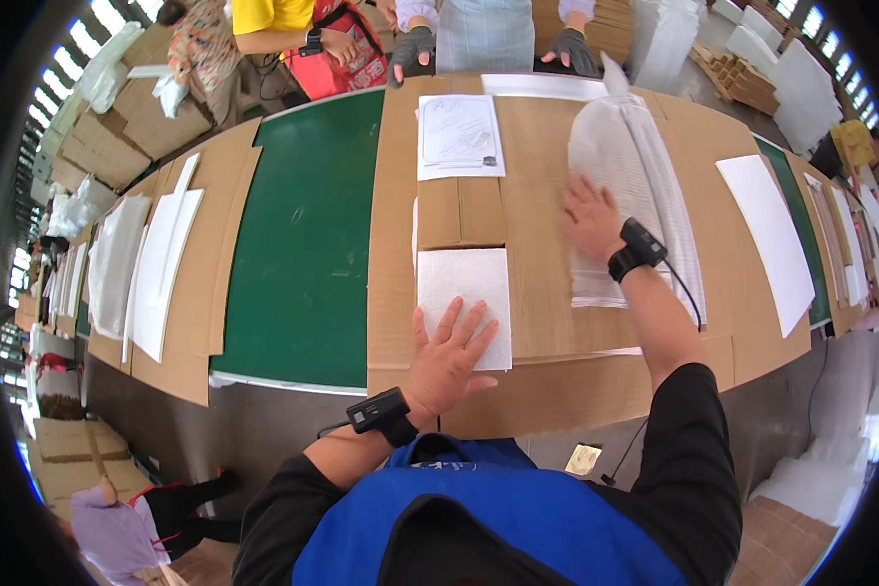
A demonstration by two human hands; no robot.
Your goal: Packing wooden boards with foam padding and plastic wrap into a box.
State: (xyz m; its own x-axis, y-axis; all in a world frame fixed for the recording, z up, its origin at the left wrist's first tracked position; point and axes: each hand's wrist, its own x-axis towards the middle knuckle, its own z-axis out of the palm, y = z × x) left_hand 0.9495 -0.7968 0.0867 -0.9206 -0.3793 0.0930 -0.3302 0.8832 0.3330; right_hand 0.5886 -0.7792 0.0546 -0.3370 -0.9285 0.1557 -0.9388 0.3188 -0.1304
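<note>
My left hand lies flat, fingers spread, on a white square foam-like pad at the near edge of an opened cardboard carton. Slightly smeared by motion, my right hand rests with fingers stretched out on the left edge of a long white foam-wrapped bundle. That wrapping is gathered into a point at its far end. Beyond the pad are a small brown cardboard piece and a white printed sheet. Neither hand grips anything.
A green conveyor belt runs under the carton. Other flattened cartons carry white panels at right and a wrapped piece at left. Across the belt stands a co-worker whose gloved hands are near the far edge.
</note>
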